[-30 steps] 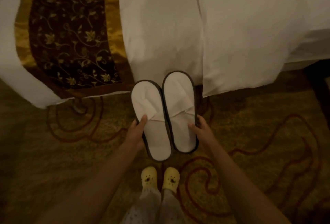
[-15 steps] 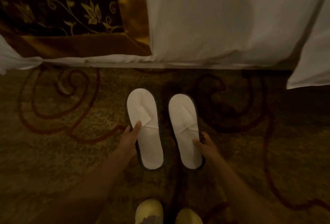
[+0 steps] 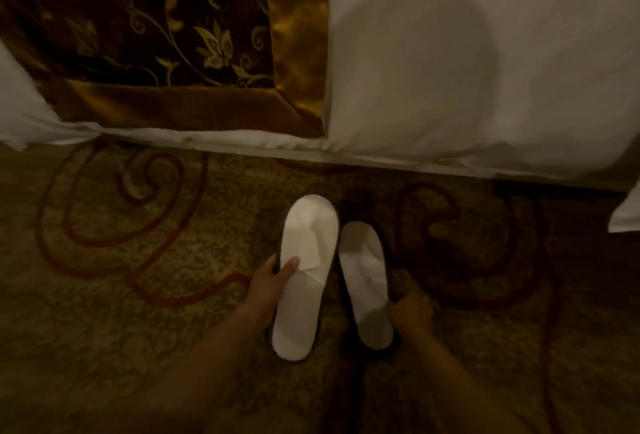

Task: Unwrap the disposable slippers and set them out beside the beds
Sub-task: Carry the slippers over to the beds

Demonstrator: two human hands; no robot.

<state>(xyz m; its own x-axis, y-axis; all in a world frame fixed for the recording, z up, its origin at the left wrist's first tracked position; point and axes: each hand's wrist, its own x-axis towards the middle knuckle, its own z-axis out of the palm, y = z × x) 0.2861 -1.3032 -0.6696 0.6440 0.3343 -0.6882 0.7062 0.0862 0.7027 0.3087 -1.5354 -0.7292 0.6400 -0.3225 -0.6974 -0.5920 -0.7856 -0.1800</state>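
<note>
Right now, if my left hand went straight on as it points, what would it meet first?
Past the left slipper your left hand holds: carpet, then probably the bed's white sheet; depth unclear.

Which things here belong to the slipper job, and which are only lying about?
Job: left slipper, gripped by left hand; right slipper, right hand at its edge, grip unclear; white bed cover beside them.
Only lying about: patterned carpet; brown-and-gold bed runner.

Two slippers (image 3: 332, 271) side by side before the bed (image 3: 450, 70)
</note>
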